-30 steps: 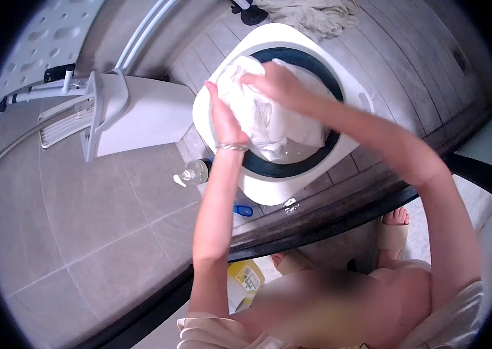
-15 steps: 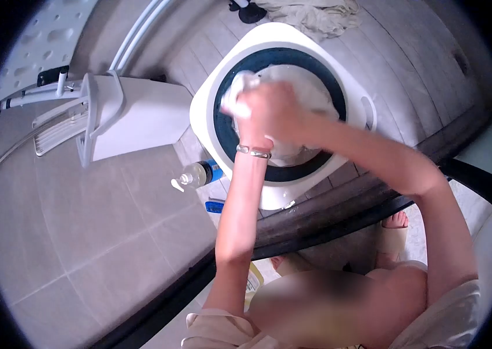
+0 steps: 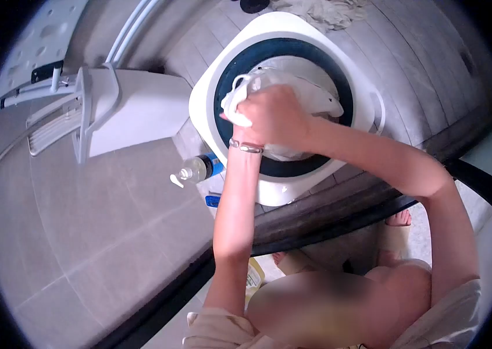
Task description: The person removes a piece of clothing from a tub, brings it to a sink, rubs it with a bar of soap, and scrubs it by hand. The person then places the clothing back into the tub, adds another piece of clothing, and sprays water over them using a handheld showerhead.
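Over a white washbasin (image 3: 204, 110) with a dark blue-green inside, both my hands are closed on a bunched white cloth (image 3: 307, 93). My left hand (image 3: 245, 129), with a silver bracelet at the wrist, is largely covered by the other hand, and its fingers barely show. My right hand (image 3: 281, 116) is wrapped across the bunch beside it, slightly blurred. A thin white loop of the cloth sticks out above the knuckles on the left. The rest of the cloth spreads in the basin below, with a few small dark spots on it.
Left of the basin lies a clear pump bottle (image 3: 195, 168) with a blue label, near a blue brush-like object (image 3: 213, 201). A white folding seat (image 3: 141, 110) stands further left. Crumpled beige cloth (image 3: 333, 13) lies beyond the basin. A dark raised edge (image 3: 310, 215) runs in front.
The hands and the bunched cloth have shifted slightly, and the grip shows less blur. A loop of the cloth now stands out. The whole view has tilted a little.
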Available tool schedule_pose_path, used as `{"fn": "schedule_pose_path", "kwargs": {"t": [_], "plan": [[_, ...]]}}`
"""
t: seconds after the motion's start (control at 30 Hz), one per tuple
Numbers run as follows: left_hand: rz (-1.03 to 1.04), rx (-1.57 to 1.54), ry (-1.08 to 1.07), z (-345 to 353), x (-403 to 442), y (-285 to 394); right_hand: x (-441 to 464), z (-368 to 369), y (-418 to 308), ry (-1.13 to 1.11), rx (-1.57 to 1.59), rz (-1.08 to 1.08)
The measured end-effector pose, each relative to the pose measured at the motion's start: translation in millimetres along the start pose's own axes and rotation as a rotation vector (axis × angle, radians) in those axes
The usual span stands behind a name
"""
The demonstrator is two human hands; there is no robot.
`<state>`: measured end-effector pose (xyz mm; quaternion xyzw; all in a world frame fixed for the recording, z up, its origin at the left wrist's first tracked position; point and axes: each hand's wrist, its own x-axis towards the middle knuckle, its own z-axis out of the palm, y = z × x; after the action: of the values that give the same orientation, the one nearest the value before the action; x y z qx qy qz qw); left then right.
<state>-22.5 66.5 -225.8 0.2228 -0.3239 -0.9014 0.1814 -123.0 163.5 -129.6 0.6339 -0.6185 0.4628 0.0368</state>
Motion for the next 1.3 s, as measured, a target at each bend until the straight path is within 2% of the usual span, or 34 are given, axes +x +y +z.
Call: {"fn": "schedule_pose_path", "kwargs": {"t": [0.03, 0.1, 0.13, 0.23, 0.27, 0.3, 0.37, 0.4, 0.5, 0.53, 0.57, 0.63, 0.67, 0.77, 0.8, 0.93, 1.0, 1.07, 1.13, 1.2, 1.27, 1.3], "plan": [[0.03, 0.088, 0.005, 20.2, -1.3, 6.1, 2.0, 4.2, 10.3, -0.039, -0.034, 0.082], [-0.07, 0.054, 0.353, 80.5, -12.4, 16.0, 11.6, 13.4, 44.9, -0.11, -0.106, 0.261], [-0.123, 0.003, 0.394, 86.5, -12.6, 19.4, 13.3, 11.5, 47.5, -0.052, -0.077, 0.243], [-0.137, -0.315, -0.098, 13.8, -9.7, 13.2, -7.5, 13.2, 11.6, -0.175, -0.072, 0.057], [0.028, 0.194, 0.025, 15.2, -11.7, 14.6, -12.1, 12.3, 2.5, -0.066, 0.008, -0.055], [0.112, 0.719, 0.22, 17.2, -13.6, 16.1, -10.3, 13.8, 8.5, -0.081, -0.051, 0.002], [-0.151, -0.048, 0.302, 68.9, -13.6, 23.6, 1.3, 19.7, 40.7, -0.101, -0.176, 0.126], [-0.162, 0.037, 0.355, 86.7, -18.9, 28.0, 5.5, 20.4, 50.7, -0.087, -0.17, 0.201], [-0.117, 0.132, 0.204, 74.6, -16.7, 39.8, 19.2, 10.4, 61.4, -0.104, -0.049, 0.46], [-0.106, 0.112, 0.199, 80.9, -21.7, 44.7, 20.2, 7.4, 61.6, -0.071, 0.087, 0.546], [-0.225, -0.003, 0.146, 83.0, -27.6, 52.4, 21.0, 3.8, 62.5, -0.115, 0.14, 0.574], [-0.182, 0.081, 0.164, 74.6, -33.1, 52.8, 21.0, -8.2, 61.6, -0.199, 0.244, 0.639], [-0.118, 0.097, 0.138, 65.8, -33.5, 48.0, 20.7, -9.2, 60.4, -0.191, 0.257, 0.651], [-0.074, 0.395, 0.118, 65.7, -40.0, 49.6, 20.5, -21.3, 56.1, -0.243, 0.304, 0.655], [-0.116, 0.302, 0.129, 65.5, -38.0, 52.9, 20.4, -21.8, 57.9, -0.26, 0.296, 0.652], [-0.036, 0.455, 0.223, 68.7, -39.6, 62.3, 17.4, -26.1, 68.2, -0.329, 0.25, 0.614], [-0.033, 0.683, 0.293, 64.7, -37.4, 59.1, 14.8, -19.4, 74.0, -0.34, 0.106, 0.547], [0.134, 0.711, 0.387, 42.6, -22.3, 36.1, 1.9, 8.3, 85.4, -0.323, -0.155, 0.436], [0.269, 1.326, 0.45, -51.0, -3.2, -10.9, -25.2, 37.6, 101.6, -0.433, -0.195, 0.296], [0.153, 1.691, 0.503, -58.7, 6.3, -39.4, -49.8, 61.7, 113.6, -0.559, -0.287, 0.147], [-0.115, 2.062, 0.451, 11.7, -2.2, -32.5, -70.6, 74.2, 114.2, -0.702, -0.433, -0.007], [0.037, 2.098, 0.339, 7.7, -4.1, -31.8, -69.4, 72.0, 113.4, -0.705, -0.378, 0.005]]}}
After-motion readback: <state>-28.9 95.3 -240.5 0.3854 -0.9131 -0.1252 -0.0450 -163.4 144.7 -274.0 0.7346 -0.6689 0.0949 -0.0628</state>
